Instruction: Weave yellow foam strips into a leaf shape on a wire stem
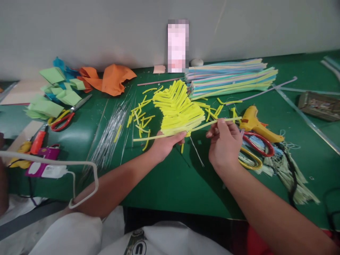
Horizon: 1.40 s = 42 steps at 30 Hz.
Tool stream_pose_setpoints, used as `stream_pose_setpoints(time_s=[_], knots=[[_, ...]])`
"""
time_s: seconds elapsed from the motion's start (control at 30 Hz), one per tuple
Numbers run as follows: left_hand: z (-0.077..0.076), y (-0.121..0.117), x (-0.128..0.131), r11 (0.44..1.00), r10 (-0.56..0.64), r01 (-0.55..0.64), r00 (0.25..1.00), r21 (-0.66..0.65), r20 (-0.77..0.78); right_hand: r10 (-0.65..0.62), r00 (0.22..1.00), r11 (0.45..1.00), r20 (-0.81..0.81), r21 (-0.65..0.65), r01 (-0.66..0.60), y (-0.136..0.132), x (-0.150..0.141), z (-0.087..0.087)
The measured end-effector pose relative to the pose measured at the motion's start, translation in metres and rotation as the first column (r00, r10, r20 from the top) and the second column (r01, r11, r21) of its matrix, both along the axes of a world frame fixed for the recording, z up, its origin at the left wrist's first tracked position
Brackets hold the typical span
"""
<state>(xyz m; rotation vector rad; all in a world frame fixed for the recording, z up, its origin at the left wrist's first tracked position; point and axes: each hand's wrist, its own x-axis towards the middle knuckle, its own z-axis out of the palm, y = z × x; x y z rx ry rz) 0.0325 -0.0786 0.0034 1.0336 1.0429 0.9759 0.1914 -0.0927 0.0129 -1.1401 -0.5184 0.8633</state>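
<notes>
My left hand (pixel 166 143) is closed on the lower end of a fan-shaped piece made of many yellow straw strips (pixel 177 108), held just above the green table (pixel 170 180). My right hand (pixel 224 141) pinches a long yellow straw (pixel 202 126) that runs across the base of the fan, from left of my left hand to the glue gun. Short yellow straw offcuts (pixel 140 122) lie scattered to the left of the fan.
A yellow glue gun (pixel 256 124) and red and yellow scissors (pixel 256 148) lie right of my right hand. Pastel straw bundles (pixel 231 79) sit at the back. Thin wires (pixel 111 132), another pair of scissors (pixel 69 115), green and orange paper (pixel 79 85), and a white cable (pixel 79 166) are on the left.
</notes>
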Motion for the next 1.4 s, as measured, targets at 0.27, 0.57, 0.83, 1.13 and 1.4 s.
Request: stream_pose_setpoints(time_s=[0.27,0.57,0.83,1.13,1.4], knots=[[-0.003,0.001,-0.001,1.0,-0.001,0.001,1.0,0.018,0.01,0.05,0.995,0.999,0.086,0.005,-0.05,-0.004,-0.001,0.003],[0.004,0.0,-0.003,0.984,-0.056,0.094,0.969,0.149,-0.24,0.235,0.875,0.968,0.424,-0.023,-0.249,-0.021,-0.006,0.008],[0.016,0.015,-0.023,0.937,0.091,0.201,0.65,0.286,-0.754,0.162,0.886,0.985,0.434,-0.119,-0.122,-0.014,-0.003,0.001],[0.016,0.026,-0.036,0.843,0.364,0.338,0.214,0.418,-0.906,0.169,0.826,0.983,0.538,-0.155,-0.1,-0.01,0.0,-0.002],[0.029,0.03,-0.039,0.875,0.333,0.355,0.054,0.33,-0.941,0.273,0.845,0.96,0.46,-0.181,-0.212,-0.006,0.001,-0.013]])
